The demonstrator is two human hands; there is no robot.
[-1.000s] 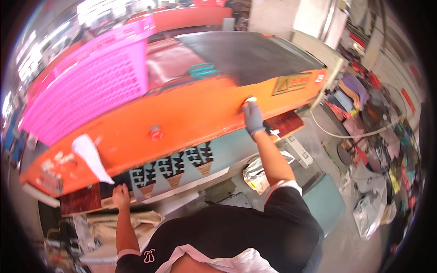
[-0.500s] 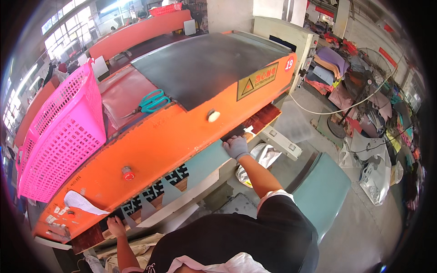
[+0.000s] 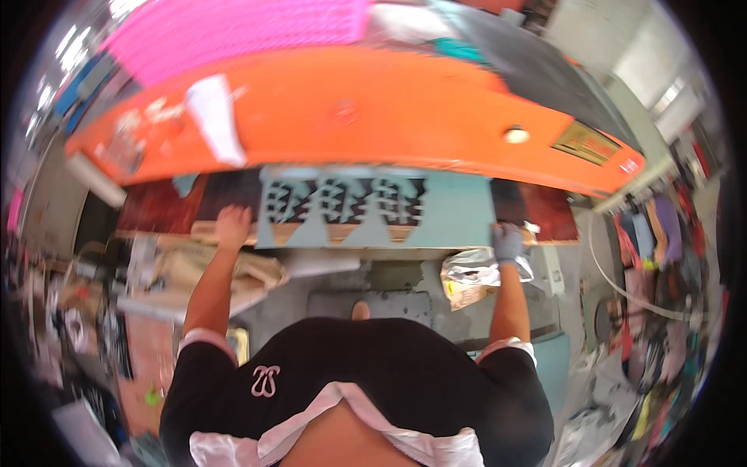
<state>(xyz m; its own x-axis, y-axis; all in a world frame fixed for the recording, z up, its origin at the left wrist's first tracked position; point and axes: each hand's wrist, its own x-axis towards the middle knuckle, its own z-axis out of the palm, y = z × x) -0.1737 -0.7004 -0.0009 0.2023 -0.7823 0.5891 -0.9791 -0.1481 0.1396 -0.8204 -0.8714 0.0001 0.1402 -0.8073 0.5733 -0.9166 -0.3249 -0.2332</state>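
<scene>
A long dark-red board (image 3: 162, 206) sticks out beneath the orange machine front. On it lies a blue-green sheet (image 3: 459, 210) with rows of jagged cut-outs in its left and middle parts, showing black and wood beneath. My bare left hand (image 3: 233, 226) closes on the board's front edge, left of the sheet. My right hand (image 3: 507, 243), in a grey glove, grips the same edge by the sheet's right end. Motion smears the fingers of both hands somewhat.
The orange machine (image 3: 420, 101) spans the view above the board, carrying a white paper (image 3: 215, 121). A pink basket (image 3: 257, 35) and teal-handled scissors (image 3: 459, 50) sit on top. Below are a silvery bag (image 3: 471, 268) and brown wrapping (image 3: 249, 268). A pale hose (image 3: 603, 265) hangs at right.
My view has swung left and down, so the machine and board now lie straight across. Both hands stay at the board's front edge, near the two ends of the sheet.
</scene>
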